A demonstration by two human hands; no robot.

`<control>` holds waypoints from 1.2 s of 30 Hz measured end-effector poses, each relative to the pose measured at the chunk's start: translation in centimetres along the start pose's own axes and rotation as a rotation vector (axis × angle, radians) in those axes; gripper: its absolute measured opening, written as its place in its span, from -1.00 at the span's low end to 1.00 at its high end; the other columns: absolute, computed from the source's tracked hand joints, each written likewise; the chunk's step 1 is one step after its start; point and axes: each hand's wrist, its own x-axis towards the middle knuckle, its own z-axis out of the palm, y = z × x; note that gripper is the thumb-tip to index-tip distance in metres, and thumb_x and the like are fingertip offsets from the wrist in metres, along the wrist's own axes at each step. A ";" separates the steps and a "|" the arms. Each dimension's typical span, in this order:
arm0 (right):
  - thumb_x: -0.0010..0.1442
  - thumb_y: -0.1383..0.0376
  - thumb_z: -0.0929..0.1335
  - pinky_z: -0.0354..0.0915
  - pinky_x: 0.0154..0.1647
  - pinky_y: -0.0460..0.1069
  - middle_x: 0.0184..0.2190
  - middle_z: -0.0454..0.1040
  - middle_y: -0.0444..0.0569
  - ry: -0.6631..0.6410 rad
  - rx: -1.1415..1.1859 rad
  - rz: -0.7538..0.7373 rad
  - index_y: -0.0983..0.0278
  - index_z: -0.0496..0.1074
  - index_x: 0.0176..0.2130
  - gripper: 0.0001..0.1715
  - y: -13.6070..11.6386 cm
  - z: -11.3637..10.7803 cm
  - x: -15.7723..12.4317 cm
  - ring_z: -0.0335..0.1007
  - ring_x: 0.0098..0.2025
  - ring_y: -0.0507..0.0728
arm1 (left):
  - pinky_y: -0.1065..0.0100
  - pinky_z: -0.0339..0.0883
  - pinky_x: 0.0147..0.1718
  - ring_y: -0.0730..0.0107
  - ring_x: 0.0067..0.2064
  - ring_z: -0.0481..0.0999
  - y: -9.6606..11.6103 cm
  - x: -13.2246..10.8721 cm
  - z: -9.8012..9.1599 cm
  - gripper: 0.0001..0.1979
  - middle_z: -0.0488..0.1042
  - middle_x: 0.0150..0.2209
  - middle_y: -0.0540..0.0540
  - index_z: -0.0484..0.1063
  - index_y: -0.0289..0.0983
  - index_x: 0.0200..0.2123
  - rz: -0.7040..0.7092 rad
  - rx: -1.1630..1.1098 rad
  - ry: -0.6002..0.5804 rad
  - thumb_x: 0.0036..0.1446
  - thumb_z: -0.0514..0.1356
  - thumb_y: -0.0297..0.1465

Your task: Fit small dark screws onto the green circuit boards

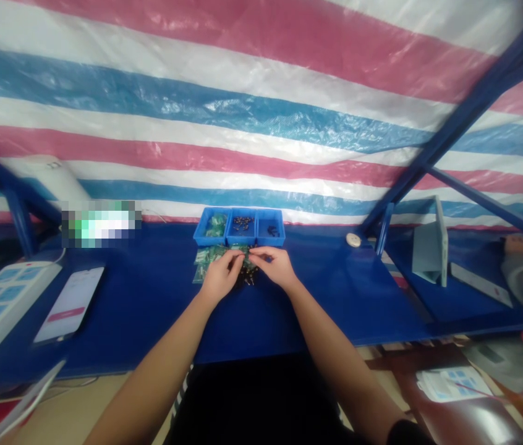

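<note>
Hands in the head view meet at the table centre. The left hand and right hand are curled narrow, fingertips drawn together and almost touching; whether either grips a piece cannot be told. The dark small parts lie in a loose pile directly below the fingertips, equally near both hands. Flat, glossy green boards lie just left of the pile, partly under the left hand. A blue plastic tray with three compartments stands just beyond, on the smooth blue table.

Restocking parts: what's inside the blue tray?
The blue tray holds green pieces left, small dark parts in the middle, a few dark bits right. Its front wall hides each compartment's near floor.
</note>
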 end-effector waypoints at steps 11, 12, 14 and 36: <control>0.06 0.13 0.46 0.44 -0.25 0.02 -0.25 0.62 0.00 -0.003 -0.001 0.001 0.22 0.61 -0.19 -0.68 -0.2 0.0 0.0 0.52 -0.33 0.13 | 0.39 0.37 -0.32 0.38 -0.35 0.54 0.1 0.0 -0.2 -0.71 0.58 -0.24 -0.05 0.48 -0.17 -0.11 0.052 0.054 0.008 0.29 0.06 -0.18; 0.07 0.13 0.46 0.44 -0.26 0.01 -0.26 0.62 0.00 -0.004 -0.005 -0.004 0.22 0.61 -0.20 -0.69 -0.2 0.0 0.0 0.52 -0.33 0.13 | 0.39 0.37 -0.30 0.38 -0.34 0.54 0.1 0.0 -0.2 -0.71 0.58 -0.24 -0.05 0.48 -0.17 -0.12 0.062 0.060 0.013 0.29 0.06 -0.18; 0.07 0.12 0.46 0.44 -0.27 0.01 -0.26 0.62 -0.01 -0.010 -0.007 -0.012 0.22 0.61 -0.20 -0.69 -0.3 0.0 0.0 0.51 -0.34 0.12 | 0.40 0.36 -0.30 0.38 -0.33 0.55 0.2 0.0 -0.3 -0.71 0.58 -0.25 -0.04 0.49 -0.17 -0.12 0.063 0.073 0.019 0.29 0.06 -0.19; 0.03 0.12 0.48 0.45 -0.25 0.04 -0.29 0.63 0.01 -0.009 0.057 0.045 0.25 0.61 -0.21 -0.66 0.0 0.1 0.1 0.54 -0.32 0.15 | 0.41 0.35 -0.35 0.42 -0.40 0.51 -0.1 0.0 0.1 -0.73 0.57 -0.32 -0.01 0.47 -0.16 -0.09 0.016 0.007 -0.010 0.26 0.10 -0.19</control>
